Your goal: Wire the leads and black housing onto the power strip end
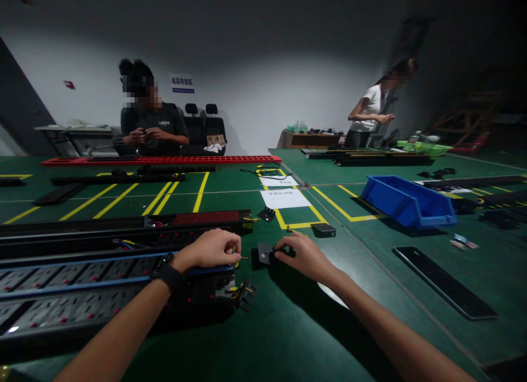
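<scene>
My left hand (pixel 212 249), with a dark watch on its wrist, is closed at the end of a long black power strip (pixel 123 268) with blue edges. Its thumb and fingers pinch a thin wire (pixel 244 257), whose tip sticks out to the right. My right hand (pixel 302 254) is closed on the right side of a small black end plate (pixel 264 254) with holes in it. The plate stands a short way right of the wire tip. On the nearer strip, a dark connector piece (pixel 247 295) with yellow wires hangs from the end.
A small black box (pixel 323 230), a blue bin (pixel 407 201) and a flat black phone-like slab (pixel 447 283) lie to the right. White paper labels (pixel 286 198) and a red rail (pixel 164 161) are farther back. Two people (pixel 154 124) stand across the green table (pixel 329 327).
</scene>
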The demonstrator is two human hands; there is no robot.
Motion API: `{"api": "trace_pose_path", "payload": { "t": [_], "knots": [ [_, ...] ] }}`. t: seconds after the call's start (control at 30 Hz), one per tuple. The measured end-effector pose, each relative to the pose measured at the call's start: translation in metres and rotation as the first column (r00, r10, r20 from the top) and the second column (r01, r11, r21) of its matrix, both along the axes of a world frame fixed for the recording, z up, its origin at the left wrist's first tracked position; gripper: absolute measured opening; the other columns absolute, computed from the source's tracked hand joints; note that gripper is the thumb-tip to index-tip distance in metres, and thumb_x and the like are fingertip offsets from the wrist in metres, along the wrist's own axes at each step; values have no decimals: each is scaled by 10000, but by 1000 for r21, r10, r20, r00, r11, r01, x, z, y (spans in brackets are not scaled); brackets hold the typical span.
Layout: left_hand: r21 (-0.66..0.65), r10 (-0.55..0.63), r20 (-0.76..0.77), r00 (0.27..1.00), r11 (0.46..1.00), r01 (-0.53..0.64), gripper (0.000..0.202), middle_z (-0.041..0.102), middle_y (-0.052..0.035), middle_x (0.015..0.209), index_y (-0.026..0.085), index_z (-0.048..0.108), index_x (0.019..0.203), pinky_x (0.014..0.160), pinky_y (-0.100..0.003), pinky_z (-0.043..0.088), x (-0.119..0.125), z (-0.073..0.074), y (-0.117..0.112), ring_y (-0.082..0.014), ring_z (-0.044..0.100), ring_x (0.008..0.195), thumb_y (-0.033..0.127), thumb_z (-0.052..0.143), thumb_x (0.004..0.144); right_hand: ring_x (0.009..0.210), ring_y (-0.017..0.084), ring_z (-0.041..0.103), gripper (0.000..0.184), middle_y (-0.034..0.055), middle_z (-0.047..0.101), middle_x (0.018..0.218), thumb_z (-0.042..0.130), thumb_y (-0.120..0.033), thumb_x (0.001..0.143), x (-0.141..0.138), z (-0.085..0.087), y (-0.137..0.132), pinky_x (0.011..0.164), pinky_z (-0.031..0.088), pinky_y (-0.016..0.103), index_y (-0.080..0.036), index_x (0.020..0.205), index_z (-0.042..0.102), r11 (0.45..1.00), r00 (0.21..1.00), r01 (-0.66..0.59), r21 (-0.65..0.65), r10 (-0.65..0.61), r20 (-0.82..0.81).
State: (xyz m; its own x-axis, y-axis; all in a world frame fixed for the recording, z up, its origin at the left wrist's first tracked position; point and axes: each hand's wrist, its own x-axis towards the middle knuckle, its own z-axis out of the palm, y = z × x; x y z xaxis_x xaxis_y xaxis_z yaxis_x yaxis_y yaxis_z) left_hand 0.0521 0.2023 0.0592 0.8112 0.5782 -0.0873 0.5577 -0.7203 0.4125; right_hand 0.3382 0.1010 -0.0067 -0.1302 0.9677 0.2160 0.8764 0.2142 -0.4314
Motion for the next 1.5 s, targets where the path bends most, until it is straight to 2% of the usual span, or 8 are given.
{"api": "trace_pose_path", "payload": {
  "t": [0.2,0.3,0.43,0.6,0.7,1.1,1.33,1.5],
  "knots": [
    [2,-12,20,1000,1000,12,149,699,8,752,225,760,831,633,-283,332,0,-2,2,-158,595,687,346,672,832,1008,284,665,120,82,744,1029,747,-142,901,0,-5,0,863,529,389,-220,988,773,995,994,-72,75,66,82],
    [1,-19,26,999,1000,19,153,693,5,748,219,757,822,636,-292,326,0,-3,2,-154,587,677,349,676,826,986,262,662,164,75,723,1041,733,-87,880,-3,-12,1,842,534,362,-225,967,753,989,994,-110,103,106,40],
    [-3,-10,21,1000,1000,10,149,695,6,753,216,750,816,639,-296,319,0,-3,2,-154,583,678,344,673,819,922,241,643,140,64,738,959,654,-115,984,-19,-17,-2,834,501,360,-211,957,753,963,971,-238,124,233,48],
    [3,-9,15,1000,1000,9,146,690,12,749,219,746,820,621,-287,300,-1,-5,2,-154,578,677,343,669,821,1017,245,625,180,62,786,1142,575,-208,1095,-45,-10,-14,920,468,397,-217,1146,747,915,921,-390,104,385,64],
    [8,-5,16,1000,1000,5,140,689,14,746,222,748,823,614,-280,298,-1,-6,3,-155,579,676,339,672,814,996,243,607,194,60,791,1162,556,-181,1096,-51,-1,-19,917,466,404,-206,1046,742,899,901,-433,68,429,69],
    [-14,8,23,1000,1000,-7,128,694,17,740,219,758,823,606,-262,316,0,-3,2,-149,587,667,319,680,808,1021,241,630,252,78,785,1101,508,-183,1115,-46,5,-21,926,478,395,-209,1044,748,868,872,-490,81,486,62],
    [-85,-19,82,996,996,26,169,697,-1,725,192,782,836,600,-252,351,-3,-6,5,-145,578,648,317,672,808,1217,298,615,355,98,684,1500,531,-176,1097,-52,-2,-23,1015,494,487,-223,1406,699,890,886,-453,48,443,137],
    [-146,-39,137,990,987,59,217,684,7,729,176,789,941,605,-243,394,-9,-10,12,-147,586,651,265,677,777,1308,287,611,363,90,678,1513,524,-148,1086,-54,-3,-23,1086,498,492,-213,1392,707,888,885,-459,29,455,97]
  ]
}}
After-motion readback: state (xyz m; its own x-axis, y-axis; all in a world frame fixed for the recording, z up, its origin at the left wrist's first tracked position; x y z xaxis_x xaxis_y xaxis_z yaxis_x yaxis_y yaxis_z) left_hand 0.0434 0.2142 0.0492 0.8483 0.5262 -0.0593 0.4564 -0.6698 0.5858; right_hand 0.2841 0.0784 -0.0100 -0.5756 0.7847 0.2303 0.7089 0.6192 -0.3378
